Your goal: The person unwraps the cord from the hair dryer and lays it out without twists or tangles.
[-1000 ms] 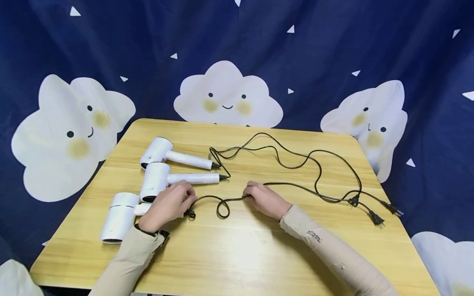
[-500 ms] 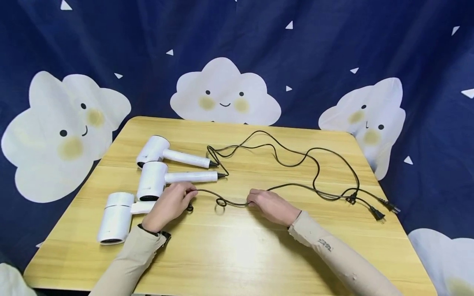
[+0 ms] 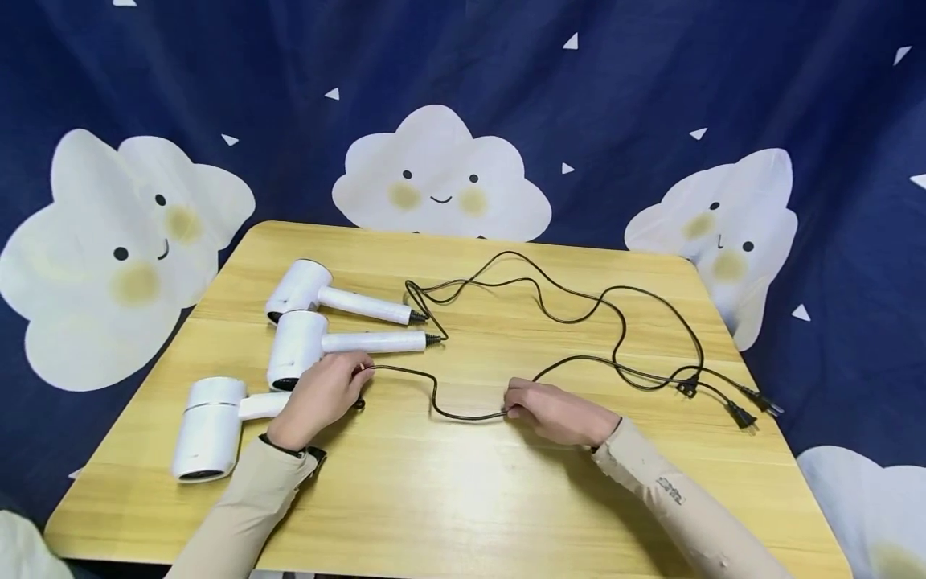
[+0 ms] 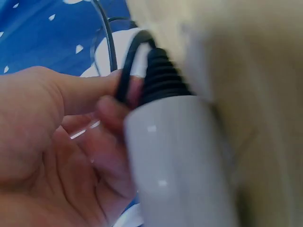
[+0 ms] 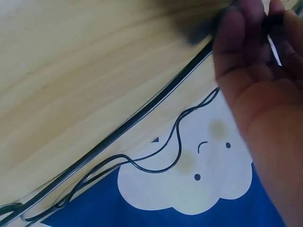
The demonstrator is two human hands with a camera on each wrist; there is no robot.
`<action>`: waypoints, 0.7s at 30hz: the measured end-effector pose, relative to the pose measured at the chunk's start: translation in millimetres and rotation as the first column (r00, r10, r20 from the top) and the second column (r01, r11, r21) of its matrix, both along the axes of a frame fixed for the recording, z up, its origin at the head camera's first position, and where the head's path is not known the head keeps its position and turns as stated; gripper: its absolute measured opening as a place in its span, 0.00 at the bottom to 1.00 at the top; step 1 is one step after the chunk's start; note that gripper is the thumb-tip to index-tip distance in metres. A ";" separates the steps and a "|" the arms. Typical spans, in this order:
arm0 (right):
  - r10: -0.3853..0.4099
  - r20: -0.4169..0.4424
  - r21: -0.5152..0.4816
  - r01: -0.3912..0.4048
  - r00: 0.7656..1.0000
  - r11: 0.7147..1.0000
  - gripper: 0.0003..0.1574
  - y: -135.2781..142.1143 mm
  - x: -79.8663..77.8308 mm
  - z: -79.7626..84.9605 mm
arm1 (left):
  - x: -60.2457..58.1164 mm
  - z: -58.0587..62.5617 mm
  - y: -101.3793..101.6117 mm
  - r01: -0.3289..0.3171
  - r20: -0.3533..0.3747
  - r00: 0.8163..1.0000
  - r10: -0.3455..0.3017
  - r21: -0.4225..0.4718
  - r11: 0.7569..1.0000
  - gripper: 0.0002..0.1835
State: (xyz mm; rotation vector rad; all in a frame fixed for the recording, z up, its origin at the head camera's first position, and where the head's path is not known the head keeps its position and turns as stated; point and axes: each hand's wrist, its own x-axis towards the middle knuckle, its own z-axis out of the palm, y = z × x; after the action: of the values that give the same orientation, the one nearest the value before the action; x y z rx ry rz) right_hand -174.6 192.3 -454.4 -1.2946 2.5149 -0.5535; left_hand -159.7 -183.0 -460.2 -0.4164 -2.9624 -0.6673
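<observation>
Nearest to me lies a white hair dryer, its handle partly hidden behind my left hand. That hand pinches the black cord between thumb and finger close to the handle's end; the left wrist view shows the ribbed black sleeve where the cord bends back. Farther along the same cord, my right hand holds it between its fingers. Between the hands the cord dips in one step-like bend. Two more white hair dryers, a middle one and a far one, lie behind with handles pointing right.
Black cords of the other dryers wind across the right half of the wooden table. Their plugs lie near the table's right edge, partly crossing each other. A blue curtain with cloud prints hangs behind the table.
My right hand has shifted right and a little nearer along the cord. The small loop between the hands has opened out into a bend. The nearest dryer has slid slightly left.
</observation>
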 end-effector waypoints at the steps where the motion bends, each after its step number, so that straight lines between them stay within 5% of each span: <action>1: -0.017 -0.012 0.000 0.017 1.000 1.000 0.07 3.4 1.7 -0.1 | -0.7 -1.0 1.4 0.007 0.001 1.000 -0.007 -0.020 1.000 0.04; 6: -0.078 -0.061 -0.040 0.075 0.995 0.996 0.06 12.2 8.8 -3.4 | -1.5 -7.8 6.6 0.039 -0.009 0.999 -0.040 -0.109 0.993 0.04; 13: -0.117 -0.088 -0.068 0.111 0.989 0.992 0.09 2.4 11.3 -7.9 | 6.4 -6.1 5.7 0.099 -0.035 0.994 -0.105 -0.156 0.983 0.19; 21: -0.097 -0.125 -0.092 0.086 0.987 0.992 0.20 -20.9 -3.0 3.7 | 10.2 25.2 1.0 0.092 -0.056 0.993 -0.100 -0.128 0.987 0.34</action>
State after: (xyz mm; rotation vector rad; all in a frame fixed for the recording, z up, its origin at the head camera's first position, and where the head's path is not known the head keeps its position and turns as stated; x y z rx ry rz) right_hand -177.6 171.4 -450.8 -1.2885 2.6959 -0.6231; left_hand -149.5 -182.0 -435.0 -0.5818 -2.9499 -0.4678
